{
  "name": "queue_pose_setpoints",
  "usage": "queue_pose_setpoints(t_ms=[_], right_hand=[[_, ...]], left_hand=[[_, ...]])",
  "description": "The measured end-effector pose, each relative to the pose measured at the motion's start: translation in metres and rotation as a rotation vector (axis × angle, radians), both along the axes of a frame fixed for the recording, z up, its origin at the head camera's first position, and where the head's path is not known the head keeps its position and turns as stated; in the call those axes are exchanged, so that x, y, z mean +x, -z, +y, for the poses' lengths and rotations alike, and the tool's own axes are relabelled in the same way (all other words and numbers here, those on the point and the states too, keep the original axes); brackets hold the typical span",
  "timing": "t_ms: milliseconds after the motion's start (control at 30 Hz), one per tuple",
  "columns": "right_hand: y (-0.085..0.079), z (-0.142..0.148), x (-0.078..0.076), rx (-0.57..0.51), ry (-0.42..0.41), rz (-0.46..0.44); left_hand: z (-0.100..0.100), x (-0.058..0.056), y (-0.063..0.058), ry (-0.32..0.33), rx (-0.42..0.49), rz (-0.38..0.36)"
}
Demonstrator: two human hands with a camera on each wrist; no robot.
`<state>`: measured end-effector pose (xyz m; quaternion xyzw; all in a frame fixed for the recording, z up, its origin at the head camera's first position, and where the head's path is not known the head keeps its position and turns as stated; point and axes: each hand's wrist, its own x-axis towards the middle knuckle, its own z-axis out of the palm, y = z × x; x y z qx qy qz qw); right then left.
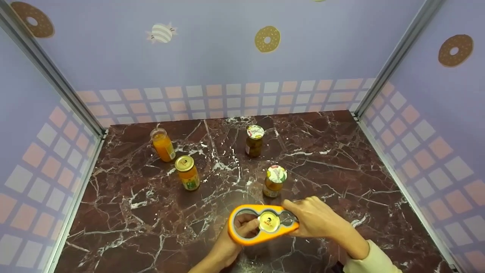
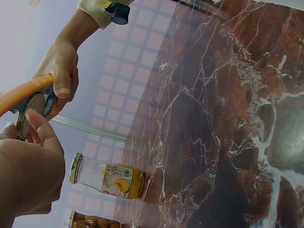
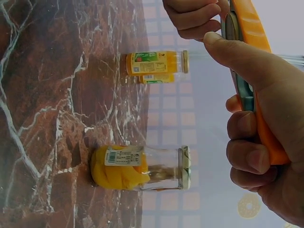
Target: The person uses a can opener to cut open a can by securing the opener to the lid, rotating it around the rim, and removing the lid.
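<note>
My right hand grips the narrow end of an orange jar opener with round openings of different sizes. A gold lid sits in its middle opening. My left hand is under the opener's wide end, and its thumb and fingers pinch the lid's edge through the largest opening. In the left wrist view the lid appears edge-on against the left fingertips. Just beyond the opener stands a jar of yellow fruit with a floral lid. The right fingers wrap the handle in the right wrist view.
At the back left, a lidless jar of orange contents stands behind a similar jar with a gold lid. A darker jar with a floral lid is further back. Patterned walls enclose the marbled table on three sides.
</note>
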<state>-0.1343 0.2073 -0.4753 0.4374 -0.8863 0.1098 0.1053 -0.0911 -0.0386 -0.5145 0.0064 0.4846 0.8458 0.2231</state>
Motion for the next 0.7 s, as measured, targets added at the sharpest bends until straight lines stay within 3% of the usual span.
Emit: queue_pose_setpoints(t_ms=[267,500,700], right_hand=[[0.0015,-0.0012,0.002,0.002,0.02,-0.016],[0.0019,-0.0009,0.0046,-0.008,0.013,-0.013],[0.0036,-0.0004,0.0059,-0.019,0.006,-0.046]], left_hand=[[0.0019,0.0019,0.0,0.019,-0.032,-0.026],[0.0035,0.0036,-0.0022,-0.002,-0.144,0.011],[0.0031,0.0047,-0.0039,-0.003,-0.161,0.041]])
